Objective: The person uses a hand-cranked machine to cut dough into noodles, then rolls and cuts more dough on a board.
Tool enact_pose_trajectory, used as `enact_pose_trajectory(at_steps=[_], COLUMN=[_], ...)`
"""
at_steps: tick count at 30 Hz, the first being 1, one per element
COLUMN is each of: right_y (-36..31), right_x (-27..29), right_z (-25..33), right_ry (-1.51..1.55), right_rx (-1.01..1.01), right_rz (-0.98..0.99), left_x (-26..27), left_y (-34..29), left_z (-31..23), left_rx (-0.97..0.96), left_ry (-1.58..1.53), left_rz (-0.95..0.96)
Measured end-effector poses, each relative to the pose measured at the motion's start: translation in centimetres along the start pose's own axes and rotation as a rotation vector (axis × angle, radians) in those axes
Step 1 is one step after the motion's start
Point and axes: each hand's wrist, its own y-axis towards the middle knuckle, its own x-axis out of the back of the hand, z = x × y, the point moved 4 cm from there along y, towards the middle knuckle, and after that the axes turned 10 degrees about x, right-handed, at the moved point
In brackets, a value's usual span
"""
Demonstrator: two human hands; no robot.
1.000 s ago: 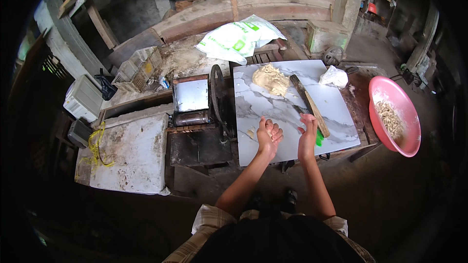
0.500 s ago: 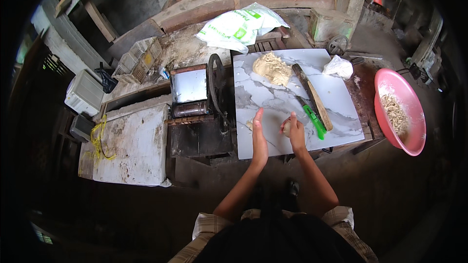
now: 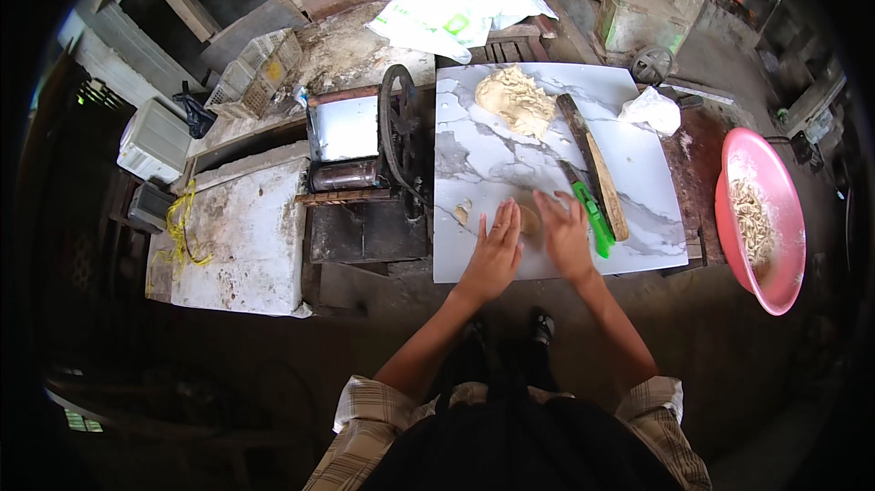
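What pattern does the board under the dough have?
The board has a white marble pattern with grey veins, best seen in the head view.

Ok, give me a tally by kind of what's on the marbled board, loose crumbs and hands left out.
Dough: 3 (large lump, small scrap, piece between left hand and right hand)
Green-handled knife: 1
Wooden bar: 1
White bundle, at the right edge: 1
Total: 6

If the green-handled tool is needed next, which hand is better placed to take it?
Probably the right hand: it is just beside the green-handled tool, while the left hand is farther away.
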Motion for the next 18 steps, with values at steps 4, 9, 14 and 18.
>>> enact_pose_trajectory(at_steps=[4,9,14,18], right_y=[-1.9,-2.3,-1.6,-1.2], right_x=[0.0,-0.7,-0.6,-0.8], right_z=[2.9,3.6,3.3,2.5], right_ry=[-0.170,-0.175,-0.115,-0.080], right_rx=[0.024,-0.025,-0.072,-0.057], right_rz=[0.196,0.283,0.347,0.372], left_x=[-1.6,-2.4,-2.4,-2.7], left_y=[-0.7,-0.4,0.3,0.9], left_z=[-1.3,-1.8,-1.8,-1.9], left_rx=[-0.105,-0.051,0.003,0.048], left_ry=[0.231,0.258,0.266,0.301], left_rz=[0.076,0.058,0.098,0.073])
